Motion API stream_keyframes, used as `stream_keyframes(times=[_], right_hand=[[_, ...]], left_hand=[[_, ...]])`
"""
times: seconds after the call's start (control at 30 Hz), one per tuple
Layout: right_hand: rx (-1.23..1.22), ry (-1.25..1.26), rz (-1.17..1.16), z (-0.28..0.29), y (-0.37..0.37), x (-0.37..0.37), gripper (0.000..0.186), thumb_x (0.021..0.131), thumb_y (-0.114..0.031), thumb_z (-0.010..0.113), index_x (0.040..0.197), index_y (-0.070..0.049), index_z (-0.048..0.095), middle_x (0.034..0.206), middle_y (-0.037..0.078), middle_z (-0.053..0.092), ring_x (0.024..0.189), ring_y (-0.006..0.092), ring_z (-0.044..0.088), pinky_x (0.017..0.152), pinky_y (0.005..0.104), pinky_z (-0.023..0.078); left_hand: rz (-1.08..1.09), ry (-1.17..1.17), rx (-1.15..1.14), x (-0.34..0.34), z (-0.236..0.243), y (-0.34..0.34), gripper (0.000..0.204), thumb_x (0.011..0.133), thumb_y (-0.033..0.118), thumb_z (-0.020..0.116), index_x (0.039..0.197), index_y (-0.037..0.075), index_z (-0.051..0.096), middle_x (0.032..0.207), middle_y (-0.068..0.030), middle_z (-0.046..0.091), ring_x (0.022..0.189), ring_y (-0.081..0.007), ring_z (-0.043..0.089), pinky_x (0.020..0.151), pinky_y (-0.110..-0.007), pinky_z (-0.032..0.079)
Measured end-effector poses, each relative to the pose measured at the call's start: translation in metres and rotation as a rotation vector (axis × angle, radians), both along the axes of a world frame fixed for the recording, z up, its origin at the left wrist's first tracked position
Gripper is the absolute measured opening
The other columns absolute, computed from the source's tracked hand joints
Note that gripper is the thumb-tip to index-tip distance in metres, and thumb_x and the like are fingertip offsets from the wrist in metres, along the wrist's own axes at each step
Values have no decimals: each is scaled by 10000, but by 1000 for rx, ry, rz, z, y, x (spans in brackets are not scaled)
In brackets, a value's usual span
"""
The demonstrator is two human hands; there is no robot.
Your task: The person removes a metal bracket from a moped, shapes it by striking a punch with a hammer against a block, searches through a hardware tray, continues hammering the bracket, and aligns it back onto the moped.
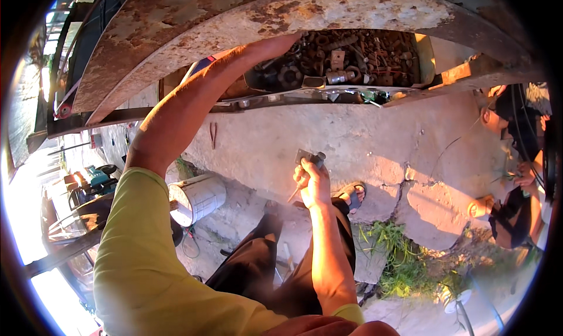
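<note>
Metal block [301, 156] sits in your right hand [314, 180], over the floor [258, 142], with your fingers closed around it. A thin rod [294, 193] pokes out below that hand; I can't tell if it joins the block. Your left arm reaches up to the tray [431, 54], but the rusty beam [258, 20] hides the hand, so I can't tell if it holds anything. Your hands are well apart.

The work looks partway along: one block is in hand, and lots of rusty bits [384, 51] fill the tray. How much is left, I can't tell.

Count one block, one rod, one tray, one curved beam, and too many bits to number. Farther out: one pliers-like tool [213, 135], one white bucket [202, 200], at least one other person [516, 219].
</note>
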State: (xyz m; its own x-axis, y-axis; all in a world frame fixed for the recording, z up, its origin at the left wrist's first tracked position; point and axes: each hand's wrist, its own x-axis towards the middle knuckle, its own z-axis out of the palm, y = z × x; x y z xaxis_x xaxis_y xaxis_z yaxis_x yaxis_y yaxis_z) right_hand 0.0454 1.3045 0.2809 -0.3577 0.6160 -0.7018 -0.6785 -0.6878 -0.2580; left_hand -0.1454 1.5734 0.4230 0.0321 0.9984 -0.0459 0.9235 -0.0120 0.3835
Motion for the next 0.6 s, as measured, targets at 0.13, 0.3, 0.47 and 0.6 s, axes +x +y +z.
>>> stream_keyframes(times=[0.13, 0.3, 0.47, 0.6], right_hand=[[14, -6, 13, 4, 0, 0, 91, 930, -120, 677, 971, -49, 638, 750, 48, 625, 598, 135, 560, 582, 295, 443], [40, 13, 66, 7, 2, -14, 95, 930, -125, 678, 964, -43, 642, 736, 49, 624, 578, 132, 543, 574, 288, 434], [9, -49, 12, 1, -1, 2, 95, 933, -132, 682, 946, -48, 640, 728, 50, 624, 560, 127, 530, 541, 272, 411], [3, -54, 6, 6, -3, -2, 108, 937, -149, 688, 942, -56, 634, 729, 50, 624, 561, 124, 530, 512, 258, 387]], left_hand=[[28, -157, -186, -50, -74, 52, 536, 1031, 509, 512, 1275, 58, 670, 1125, -185, 729, 1038, -289, 663, 1000, -423, 474], [-7, -215, -271, -91, -94, 90, 613, 1023, 532, 517, 1421, 71, 579, 1226, -201, 693, 1084, -295, 650, 1029, -439, 461], [-125, -63, -114, -5, -38, 57, 550, 980, 458, 623, 1379, 81, 602, 1211, -173, 701, 1115, -286, 658, 1008, -418, 485], [-146, -107, -169, -6, -45, 58, 458, 941, 370, 685, 1278, 65, 632, 1160, -157, 710, 1075, -278, 669, 970, -405, 505]])
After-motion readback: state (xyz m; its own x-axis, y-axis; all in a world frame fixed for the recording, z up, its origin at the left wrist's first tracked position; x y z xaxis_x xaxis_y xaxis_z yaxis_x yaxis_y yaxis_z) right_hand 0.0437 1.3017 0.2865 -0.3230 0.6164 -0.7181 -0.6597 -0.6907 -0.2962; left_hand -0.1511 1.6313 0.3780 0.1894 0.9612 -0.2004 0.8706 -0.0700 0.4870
